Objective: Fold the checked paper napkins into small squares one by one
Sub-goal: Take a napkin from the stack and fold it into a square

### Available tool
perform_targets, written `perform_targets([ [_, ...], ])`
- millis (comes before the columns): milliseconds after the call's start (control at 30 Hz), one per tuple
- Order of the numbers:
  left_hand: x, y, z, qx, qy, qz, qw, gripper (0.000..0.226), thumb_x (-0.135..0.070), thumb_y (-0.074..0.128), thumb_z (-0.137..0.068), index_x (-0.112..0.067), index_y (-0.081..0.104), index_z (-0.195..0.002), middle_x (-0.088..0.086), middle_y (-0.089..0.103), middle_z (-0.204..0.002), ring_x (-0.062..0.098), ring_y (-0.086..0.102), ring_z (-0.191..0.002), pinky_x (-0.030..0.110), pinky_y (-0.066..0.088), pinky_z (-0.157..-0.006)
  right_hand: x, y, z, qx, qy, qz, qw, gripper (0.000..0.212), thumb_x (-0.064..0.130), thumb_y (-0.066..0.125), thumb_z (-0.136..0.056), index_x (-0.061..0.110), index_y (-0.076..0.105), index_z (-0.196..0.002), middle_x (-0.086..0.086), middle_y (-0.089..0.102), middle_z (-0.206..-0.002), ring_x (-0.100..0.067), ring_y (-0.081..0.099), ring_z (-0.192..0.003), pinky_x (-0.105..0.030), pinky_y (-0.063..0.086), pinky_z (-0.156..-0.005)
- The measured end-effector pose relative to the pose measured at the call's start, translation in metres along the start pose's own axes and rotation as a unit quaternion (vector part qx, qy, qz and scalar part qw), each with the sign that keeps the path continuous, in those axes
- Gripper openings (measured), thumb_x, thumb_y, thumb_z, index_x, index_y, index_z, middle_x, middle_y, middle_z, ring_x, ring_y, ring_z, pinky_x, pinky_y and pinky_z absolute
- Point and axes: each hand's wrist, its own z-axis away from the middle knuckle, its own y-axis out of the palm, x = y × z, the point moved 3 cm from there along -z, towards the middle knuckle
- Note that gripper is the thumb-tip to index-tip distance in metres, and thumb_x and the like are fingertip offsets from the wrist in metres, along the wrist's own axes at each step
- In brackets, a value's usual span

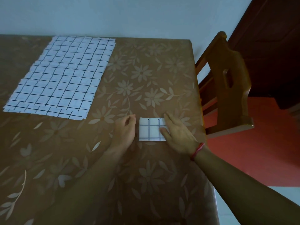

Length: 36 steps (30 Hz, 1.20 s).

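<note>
Where the desk (pixel 146 184) ran off to the left under its brown flowered cover, a fanned stack of unfolded checked napkins (pixel 61 75) lay flat, well apart from the hands, probably parked there as the supply to be drawn from one at a time. Its staggered edges showed several sheets, though how many could not be counted. Nearer the middle, the left hand (pixel 125 130) rested on the desk just beside the folded napkin (pixel 150 130), fingers loosely curled and holding nothing. That one folded napkin lay flat near the desk's right edge, already a small square. The right hand (pixel 177 137), a red thread at its wrist, lay open and flat across the square's right side, thumb on the paper, seemingly pressing the crease down. One wooden chair (pixel 227 82) stood beyond the desk's right edge.
</note>
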Motion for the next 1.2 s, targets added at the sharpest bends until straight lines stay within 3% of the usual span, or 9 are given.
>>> perform_targets([
  [67, 0.012, 0.002, -0.006, 0.001, -0.073, 0.093, 0.993, 0.027, -0.025, 0.049, -0.096, -0.009, 0.064, -0.08, 0.003, 0.057, -0.074, 0.017, 0.053, -0.076, 0.021, 0.042, -0.064, 0.002, -0.008, 0.001, -0.053, 0.044, -0.09, 0.994, 0.049, 0.025, 0.041, -0.103, 0.0, 0.036, -0.145, -0.014, 0.037, -0.151, -0.025, 0.031, -0.141, -0.011, 0.013, -0.107],
  [133, 0.022, 0.005, -0.01, 0.002, -0.145, 0.196, 0.97, 0.03, -0.021, 0.049, -0.095, -0.012, 0.064, -0.069, -0.004, 0.065, -0.067, 0.017, 0.06, -0.077, 0.024, 0.047, -0.069, 0.001, -0.011, 0.006, -0.099, 0.104, -0.181, 0.973, 0.044, 0.025, 0.04, -0.102, 0.008, 0.043, -0.144, -0.005, 0.046, -0.146, -0.019, 0.038, -0.137, -0.014, 0.02, -0.105],
  [233, 0.024, 0.009, -0.003, -0.001, -0.198, 0.259, 0.945, 0.026, -0.02, 0.047, -0.098, -0.011, 0.067, -0.085, -0.007, 0.072, -0.074, 0.007, 0.065, -0.077, 0.017, 0.048, -0.063, -0.003, -0.007, 0.015, -0.123, 0.206, -0.326, 0.914, 0.036, 0.029, 0.041, -0.1, 0.025, 0.06, -0.13, 0.013, 0.059, -0.123, -0.007, 0.049, -0.118, -0.022, 0.035, -0.1],
  [333, 0.027, 0.012, 0.006, 0.008, -0.219, 0.285, 0.933, 0.028, -0.025, 0.046, -0.101, -0.005, 0.064, -0.104, 0.001, 0.068, -0.098, 0.008, 0.063, -0.093, 0.017, 0.047, -0.071, -0.011, 0.001, 0.022, -0.165, 0.279, -0.407, 0.854, 0.031, 0.024, 0.045, -0.096, 0.025, 0.069, -0.077, 0.01, 0.067, -0.085, -0.016, 0.061, -0.095, -0.03, 0.048, -0.085],
  [367, 0.027, 0.013, 0.009, 0.011, -0.222, 0.288, 0.932, 0.029, -0.026, 0.045, -0.101, -0.004, 0.064, -0.107, 0.002, 0.067, -0.101, 0.008, 0.063, -0.095, 0.018, 0.047, -0.073, -0.011, 0.002, 0.023, -0.172, 0.291, -0.429, 0.838, 0.034, 0.023, 0.046, -0.096, 0.025, 0.069, -0.07, 0.006, 0.07, -0.081, -0.02, 0.065, -0.093, -0.036, 0.052, -0.087],
  [467, 0.03, 0.013, 0.015, 0.02, -0.227, 0.296, 0.928, 0.027, -0.021, 0.048, -0.099, -0.003, 0.065, -0.109, 0.004, 0.07, -0.105, 0.008, 0.065, -0.097, 0.018, 0.049, -0.075, -0.008, 0.004, 0.023, -0.155, 0.302, -0.475, 0.812, 0.033, 0.021, 0.046, -0.097, 0.018, 0.073, -0.078, -0.005, 0.076, -0.087, -0.024, 0.071, -0.092, -0.046, 0.056, -0.091],
  [733, 0.035, 0.017, 0.026, 0.02, -0.225, 0.322, 0.919, 0.02, -0.018, 0.054, -0.095, -0.009, 0.07, -0.102, 0.001, 0.074, -0.102, 0.008, 0.068, -0.097, 0.019, 0.053, -0.075, -0.011, 0.005, 0.015, -0.132, 0.296, -0.494, 0.807, 0.029, 0.024, 0.047, -0.096, 0.017, 0.074, -0.089, 0.001, 0.077, -0.091, -0.015, 0.072, -0.092, -0.042, 0.056, -0.092],
  [1200, 0.036, 0.016, 0.025, 0.031, -0.186, 0.298, 0.936, 0.028, -0.016, 0.046, -0.1, -0.005, 0.066, -0.115, 0.003, 0.07, -0.112, 0.007, 0.066, -0.104, 0.018, 0.051, -0.084, -0.009, 0.014, 0.022, -0.136, 0.311, -0.498, 0.798, 0.032, 0.037, 0.05, -0.087, 0.026, 0.077, -0.073, 0.003, 0.077, -0.087, -0.018, 0.072, -0.092, -0.047, 0.054, -0.093],
])
